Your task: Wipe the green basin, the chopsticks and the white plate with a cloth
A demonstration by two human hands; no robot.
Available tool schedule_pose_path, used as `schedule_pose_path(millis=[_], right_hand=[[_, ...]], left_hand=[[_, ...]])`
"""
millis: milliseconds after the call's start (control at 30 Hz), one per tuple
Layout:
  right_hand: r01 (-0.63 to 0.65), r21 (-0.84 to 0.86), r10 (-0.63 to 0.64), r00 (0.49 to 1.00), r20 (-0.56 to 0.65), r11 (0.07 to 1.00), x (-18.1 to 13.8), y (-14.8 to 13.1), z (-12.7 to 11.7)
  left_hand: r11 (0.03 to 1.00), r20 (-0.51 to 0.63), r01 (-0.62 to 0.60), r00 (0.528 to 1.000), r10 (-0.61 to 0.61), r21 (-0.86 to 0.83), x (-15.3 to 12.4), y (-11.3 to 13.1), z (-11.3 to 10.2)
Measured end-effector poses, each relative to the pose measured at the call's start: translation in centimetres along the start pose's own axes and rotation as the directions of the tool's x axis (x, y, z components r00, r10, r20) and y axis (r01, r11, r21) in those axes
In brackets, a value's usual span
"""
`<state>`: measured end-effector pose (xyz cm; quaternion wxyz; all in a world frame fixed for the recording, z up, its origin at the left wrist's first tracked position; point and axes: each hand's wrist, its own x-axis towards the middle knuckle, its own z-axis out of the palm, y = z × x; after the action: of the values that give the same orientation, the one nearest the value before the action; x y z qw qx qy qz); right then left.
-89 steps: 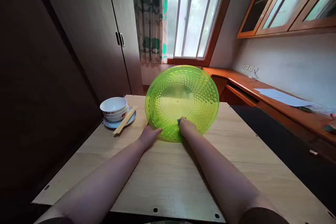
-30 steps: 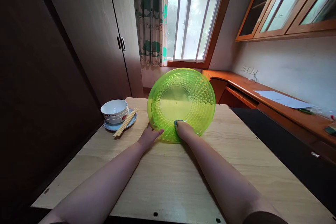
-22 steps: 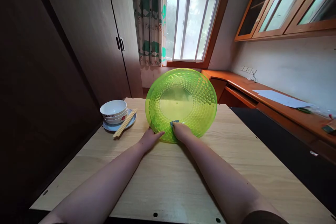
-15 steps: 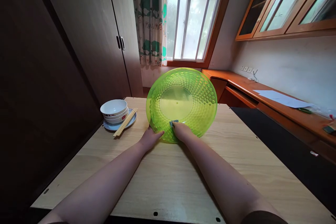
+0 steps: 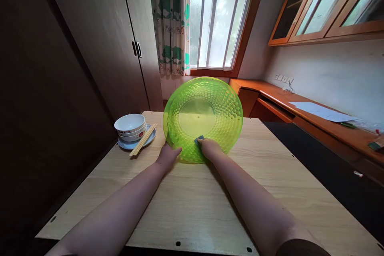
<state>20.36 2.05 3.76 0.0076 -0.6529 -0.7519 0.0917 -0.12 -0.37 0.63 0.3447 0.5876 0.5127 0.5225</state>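
A large translucent green plastic basin [image 5: 207, 112] stands tilted on its near rim on the wooden table [image 5: 192, 204], its inside facing me. My left hand [image 5: 168, 155] grips the basin's lower left rim from outside. My right hand [image 5: 210, 148] is closed on a small blue-green cloth or sponge [image 5: 198, 140] pressed against the lower inside wall of the basin.
At the table's far left stands a stack of white bowls [image 5: 130, 125] on a plate, with wooden chopsticks [image 5: 143, 140] lying across it. A wardrobe [image 5: 120, 40] stands behind, a window [image 5: 216, 16] ahead, and an orange desk [image 5: 303, 108] with papers runs along the right wall.
The basin has shifted slightly left with my left hand. My right hand with the cloth has slid a little left along the basin's lower inside wall.
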Motion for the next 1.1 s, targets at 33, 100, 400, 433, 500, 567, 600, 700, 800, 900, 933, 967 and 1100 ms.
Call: schedule_pose_path(millis=[33, 100, 400, 433, 500, 567, 600, 700, 800, 900, 933, 967, 1100], right_hand=[[0.039, 0.006, -0.039, 0.999, -0.003, 0.999, 0.0, -0.2, 0.2], [0.073, 0.011, -0.073, 0.997, -0.009, 0.997, 0.0, -0.5, 0.4], [-0.136, -0.033, 0.135, 0.99, -0.027, 0.99, 0.4, 1.1, -0.4], [-0.143, -0.038, 0.142, 0.989, -0.029, 0.989, 0.4, 1.1, -0.4], [-0.124, -0.043, 0.123, 0.992, -0.033, 0.991, 0.3, 1.0, -0.3], [-0.069, -0.041, 0.067, 0.997, -0.032, 0.997, 0.2, 0.7, 0.0], [-0.034, -0.037, 0.033, 0.999, -0.03, 0.999, 0.2, 0.4, 0.2], [0.067, -0.02, -0.068, 0.997, -0.036, 0.998, 0.2, 0.0, 0.9], [0.108, 0.008, -0.107, 0.992, -0.064, 0.994, 0.6, 0.0, 1.5], [0.116, 0.038, -0.113, 0.99, -0.083, 0.992, 1.0, 0.3, 1.9], [0.121, 0.044, -0.117, 0.989, -0.088, 0.992, 1.1, 0.4, 1.9], [0.124, 0.046, -0.119, 0.989, -0.093, 0.991, 1.1, 0.4, 2.0], [0.118, 0.032, -0.114, 0.988, -0.103, 0.992, 1.0, 0.3, 2.0]], left_hand=[[1.0, -0.012, -0.002, 1.0, 0.002, -0.013, 0.0, 0.1, 0.0], [1.0, -0.028, -0.006, 1.0, 0.005, -0.029, 0.0, 0.2, -0.1], [1.0, -0.038, -0.009, 0.999, 0.009, -0.013, -0.1, 0.7, -0.1], [1.0, -0.038, -0.007, 0.999, 0.007, -0.017, -0.1, 0.7, -0.1], [1.0, -0.04, -0.004, 0.999, 0.003, -0.019, -0.2, 0.8, -0.1], [1.0, -0.044, -0.005, 0.999, 0.004, -0.012, -0.3, 0.8, 0.0], [1.0, -0.045, -0.008, 0.999, 0.007, -0.012, -0.3, 0.8, 0.0], [0.999, -0.046, -0.024, 0.999, 0.023, -0.034, -0.4, 0.7, -0.1], [0.996, -0.044, -0.032, 0.999, 0.028, -0.088, -0.4, 0.7, -0.1], [0.991, 0.004, -0.02, 1.0, 0.021, -0.136, -0.3, 0.5, 0.0], [0.99, 0.022, -0.004, 1.0, 0.007, -0.142, -0.3, 0.3, 0.1], [0.989, 0.047, 0.019, 0.999, -0.012, -0.144, -0.2, 0.1, 0.2], [0.989, 0.134, 0.082, 0.989, -0.066, -0.123, -0.1, -0.8, 0.6]])
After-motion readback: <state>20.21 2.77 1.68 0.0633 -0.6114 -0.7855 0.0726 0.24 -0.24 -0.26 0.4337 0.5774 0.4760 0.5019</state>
